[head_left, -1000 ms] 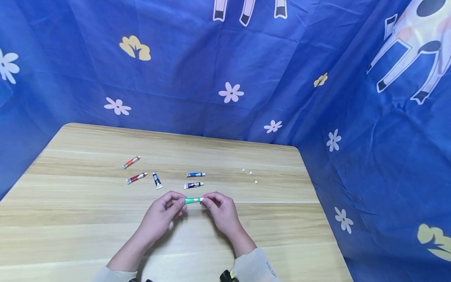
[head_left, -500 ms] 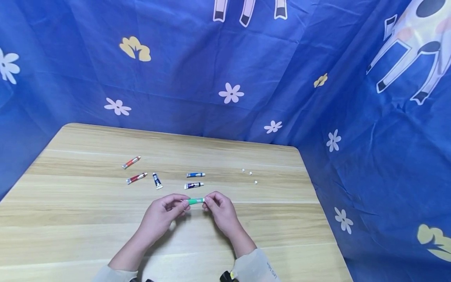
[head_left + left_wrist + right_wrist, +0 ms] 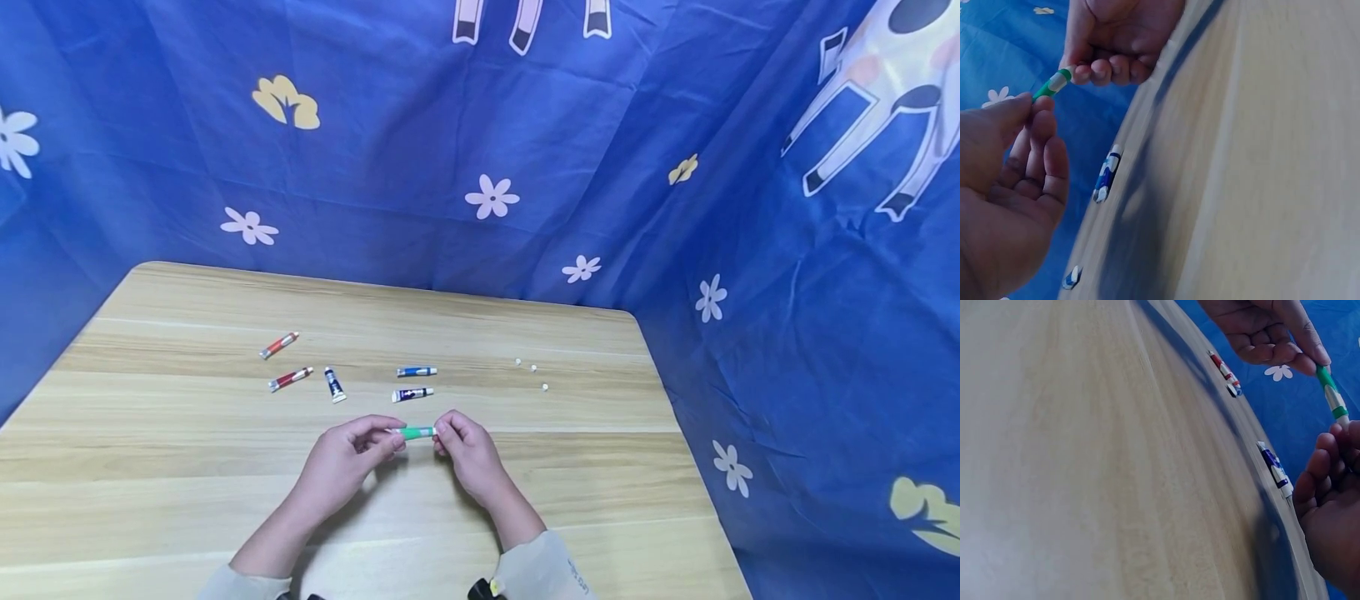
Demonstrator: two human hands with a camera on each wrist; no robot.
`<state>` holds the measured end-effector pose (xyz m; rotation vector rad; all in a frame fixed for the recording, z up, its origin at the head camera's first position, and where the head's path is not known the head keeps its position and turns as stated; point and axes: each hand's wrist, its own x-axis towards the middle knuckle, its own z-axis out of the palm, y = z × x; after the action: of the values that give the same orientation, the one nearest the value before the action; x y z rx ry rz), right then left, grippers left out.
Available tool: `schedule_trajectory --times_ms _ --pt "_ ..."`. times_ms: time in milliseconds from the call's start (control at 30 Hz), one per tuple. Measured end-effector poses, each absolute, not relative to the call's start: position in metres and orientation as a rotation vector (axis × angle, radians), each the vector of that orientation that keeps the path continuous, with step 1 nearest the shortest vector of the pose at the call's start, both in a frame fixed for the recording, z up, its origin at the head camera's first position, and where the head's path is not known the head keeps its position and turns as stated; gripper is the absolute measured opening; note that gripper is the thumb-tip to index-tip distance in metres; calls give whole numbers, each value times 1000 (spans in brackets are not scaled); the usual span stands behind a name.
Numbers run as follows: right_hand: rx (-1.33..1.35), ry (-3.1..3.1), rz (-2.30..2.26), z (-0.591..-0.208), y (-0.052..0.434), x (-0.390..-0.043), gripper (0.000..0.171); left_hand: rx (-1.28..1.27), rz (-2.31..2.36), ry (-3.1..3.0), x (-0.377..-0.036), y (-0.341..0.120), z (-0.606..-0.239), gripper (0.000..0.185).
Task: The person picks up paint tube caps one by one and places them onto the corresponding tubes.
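Above the wooden surface [image 3: 525,500], left hand [image 3: 341,462] and right hand [image 3: 465,450] each pinch an end of a green tube [image 3: 415,432]; only the head view shows three white caps [image 3: 533,368] beyond the tube.

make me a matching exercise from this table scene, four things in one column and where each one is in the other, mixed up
Things:
1. green tube
2. two red tubes
3. three small white bits
4. light blue tube

Places:
A. loose on the table, right of all the tubes
B. held between the left hand and right hand
C. farthest left on the wood
D. lying just behind the dark blue tube

Pairs: 1-B, 2-C, 3-A, 4-D
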<state>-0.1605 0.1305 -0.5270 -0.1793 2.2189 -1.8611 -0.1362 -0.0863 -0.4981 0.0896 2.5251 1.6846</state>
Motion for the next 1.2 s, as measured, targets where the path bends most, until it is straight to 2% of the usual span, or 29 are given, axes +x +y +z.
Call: schedule_trajectory --times_ms 300,600,1200 --pt "-241 2401 -1733 -530 131 -158 30 473 1218 2920 -144 -89 -494 18" --pt "-256 2482 -1653 -528 131 -158 30 668 904 3050 -155 -88 -485 22" --pt "-163 2512 -1664 -529 150 -164 30 631 724 3072 -181 -82 -503 19"
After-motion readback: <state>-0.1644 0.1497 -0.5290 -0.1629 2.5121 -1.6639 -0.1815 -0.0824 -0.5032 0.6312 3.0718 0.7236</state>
